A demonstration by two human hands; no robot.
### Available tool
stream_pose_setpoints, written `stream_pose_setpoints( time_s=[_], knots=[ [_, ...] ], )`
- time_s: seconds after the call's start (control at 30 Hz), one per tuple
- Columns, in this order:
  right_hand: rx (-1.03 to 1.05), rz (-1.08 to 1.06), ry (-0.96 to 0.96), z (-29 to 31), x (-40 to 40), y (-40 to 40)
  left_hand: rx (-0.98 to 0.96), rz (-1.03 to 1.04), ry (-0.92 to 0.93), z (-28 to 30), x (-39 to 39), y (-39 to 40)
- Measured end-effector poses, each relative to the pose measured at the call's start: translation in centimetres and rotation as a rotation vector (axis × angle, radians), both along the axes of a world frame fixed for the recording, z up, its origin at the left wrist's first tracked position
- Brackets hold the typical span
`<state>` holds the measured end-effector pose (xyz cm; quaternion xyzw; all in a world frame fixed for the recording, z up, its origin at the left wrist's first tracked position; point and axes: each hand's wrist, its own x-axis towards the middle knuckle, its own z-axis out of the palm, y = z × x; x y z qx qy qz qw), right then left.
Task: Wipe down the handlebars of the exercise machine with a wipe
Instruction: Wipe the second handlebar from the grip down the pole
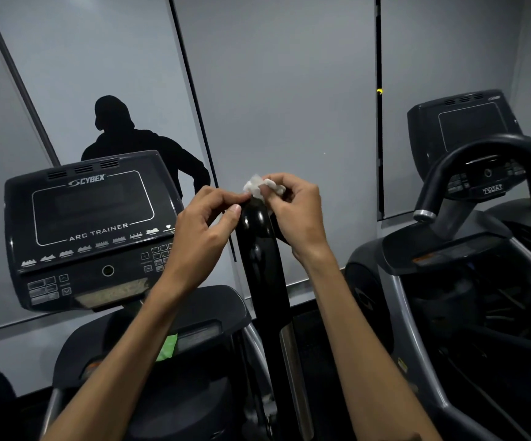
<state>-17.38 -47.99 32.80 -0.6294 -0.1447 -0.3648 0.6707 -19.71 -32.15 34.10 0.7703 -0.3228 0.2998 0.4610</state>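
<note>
Head view of both hands meeting at the rounded top of a glossy black upright handlebar [259, 249], which rises between the two forearms near the middle of the frame. A small crumpled white wipe [257, 186] sits at the handlebar's tip. The right hand [292, 214] pinches the wipe between thumb and curled fingers; the left hand [205, 232] pinches the wipe's left edge with thumb and forefinger, remaining fingers folded. To the left of the handlebar stands the machine's console [90, 230], marked CYBEX and ARC TRAINER. A second machine [467, 249] with a curved black bar stands to the right. Grey wall panels [289, 90] fill the background.
</note>
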Motion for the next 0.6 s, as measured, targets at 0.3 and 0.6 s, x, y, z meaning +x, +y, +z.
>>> stream_pose_setpoints(
  time_s=[0.3, 0.6],
  knots=[
    [0.074, 0.025, 0.021, -1.8, 0.0, -0.5, -0.011, -0.008, 0.004, -0.1, -0.3, 0.2],
    [0.019, 0.153, 0.038, -2.2, 0.0, -1.7, 0.0, 0.007, 0.0, 0.0, -0.4, 0.0]
  ],
)
